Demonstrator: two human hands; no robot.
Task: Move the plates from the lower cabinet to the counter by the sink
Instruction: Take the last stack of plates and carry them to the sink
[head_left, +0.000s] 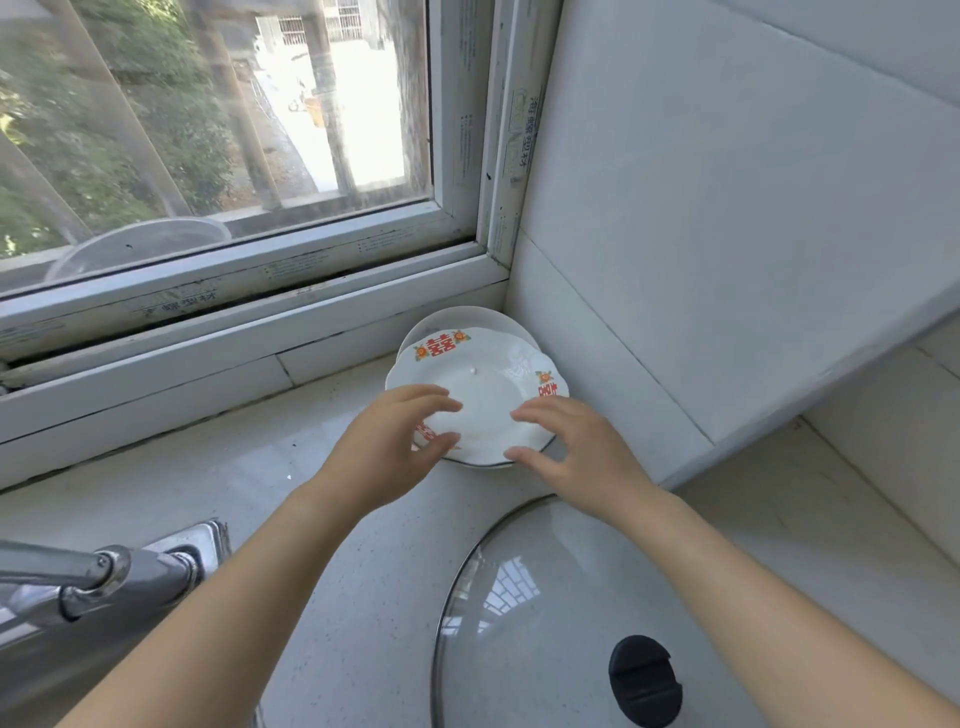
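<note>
A small stack of white plates (483, 384) with red and orange markings sits on the pale counter (322, 519), tucked into the corner under the window. The top plate has a scalloped rim; another plate's edge (467, 314) shows behind it. My left hand (400, 441) hovers over the stack's near left rim, fingers spread and curved. My right hand (566, 447) hovers over the near right rim, fingers apart. Neither hand clearly grips a plate. The lower cabinet is out of view.
A glass pot lid (545, 597) with a black knob (644, 680) lies on the counter just in front of the plates. A chrome tap (93, 582) juts in at lower left. White tiled wall (701, 260) stands to the right, the window frame (249, 312) behind.
</note>
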